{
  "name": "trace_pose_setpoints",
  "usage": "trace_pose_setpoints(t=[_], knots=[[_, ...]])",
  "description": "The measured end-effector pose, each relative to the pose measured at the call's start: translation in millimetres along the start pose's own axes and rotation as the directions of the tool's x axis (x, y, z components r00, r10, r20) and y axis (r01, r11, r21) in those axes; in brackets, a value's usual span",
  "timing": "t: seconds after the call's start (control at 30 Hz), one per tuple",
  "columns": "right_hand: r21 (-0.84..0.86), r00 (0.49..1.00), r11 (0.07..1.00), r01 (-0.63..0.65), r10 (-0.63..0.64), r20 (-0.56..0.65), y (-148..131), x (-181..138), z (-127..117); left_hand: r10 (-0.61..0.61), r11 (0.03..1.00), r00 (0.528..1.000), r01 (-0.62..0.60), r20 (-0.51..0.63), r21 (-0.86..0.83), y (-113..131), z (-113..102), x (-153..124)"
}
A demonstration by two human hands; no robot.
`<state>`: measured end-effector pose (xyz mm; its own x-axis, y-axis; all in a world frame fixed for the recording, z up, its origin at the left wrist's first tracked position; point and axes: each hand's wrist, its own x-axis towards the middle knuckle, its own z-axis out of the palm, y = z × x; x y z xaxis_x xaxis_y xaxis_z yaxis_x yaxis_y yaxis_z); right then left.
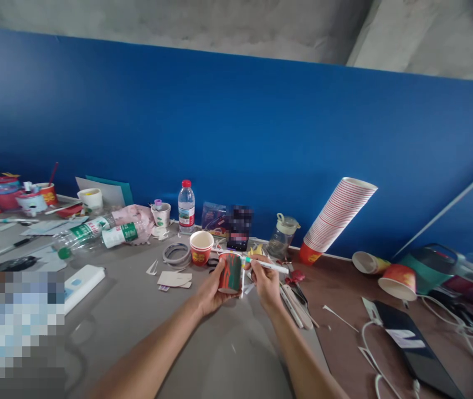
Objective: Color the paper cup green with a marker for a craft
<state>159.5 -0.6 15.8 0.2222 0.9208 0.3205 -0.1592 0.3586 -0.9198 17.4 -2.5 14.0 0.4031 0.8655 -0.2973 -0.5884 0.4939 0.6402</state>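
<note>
Centrally, painted cup (230,276) is held near-upright in left hand (211,292), right hand (265,282) just beside it, white marker (277,267) pinched there crosswise, front end pointed left at cup, contact unclear.

No text can be read clearly; white lettering on a green bottle label (82,233) is blurred.

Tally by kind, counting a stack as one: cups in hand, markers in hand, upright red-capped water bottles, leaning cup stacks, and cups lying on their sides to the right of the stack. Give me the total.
Held cup: 1
Held marker: 1
Bottle: 1
Cup stack: 1
Lying cups: 2
Total: 6
</note>
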Motion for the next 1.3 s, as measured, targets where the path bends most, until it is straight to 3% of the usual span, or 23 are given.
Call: trace_pose_setpoints(t=[0.3,0.43,0.8,0.93,1.07,1.2,1.3], knots=[[0.026,1.000,1.000,-0.015,0.015,-0.003,0.3,3.2,-3.5,-0.007,1.000,1.000,0.007,-0.015,0.008,0.2,-0.3,-0.6],[0.016,0.997,0.999,-0.048,0.047,0.060,-0.5,2.5,-3.3,-0.014,1.000,1.000,0.014,-0.001,0.007,1.2,1.1,-1.4],[-0.003,0.998,0.999,-0.053,0.053,0.033,-2.4,2.4,-4.2,-0.037,0.999,0.999,0.037,-0.017,-0.032,5.5,5.1,-4.8],[-0.016,0.991,0.995,-0.094,0.095,0.099,-2.9,1.5,-3.6,-0.030,0.999,0.999,0.030,-0.016,-0.031,4.8,4.6,-4.6],[0.032,0.996,0.998,-0.059,0.057,0.066,-6.2,0.8,-1.7,-0.028,0.999,1.000,0.028,-0.014,-0.024,4.0,3.0,-3.5],[0.017,0.989,0.996,-0.093,0.090,0.119,-7.1,0.2,-2.1,-0.030,0.999,1.000,0.030,-0.007,-0.033,4.2,2.4,-3.2],[0.029,0.994,0.997,-0.078,0.075,0.075,-5.2,0.1,-3.2,-0.039,0.999,0.999,0.039,-0.003,-0.020,4.9,3.1,-4.1]])
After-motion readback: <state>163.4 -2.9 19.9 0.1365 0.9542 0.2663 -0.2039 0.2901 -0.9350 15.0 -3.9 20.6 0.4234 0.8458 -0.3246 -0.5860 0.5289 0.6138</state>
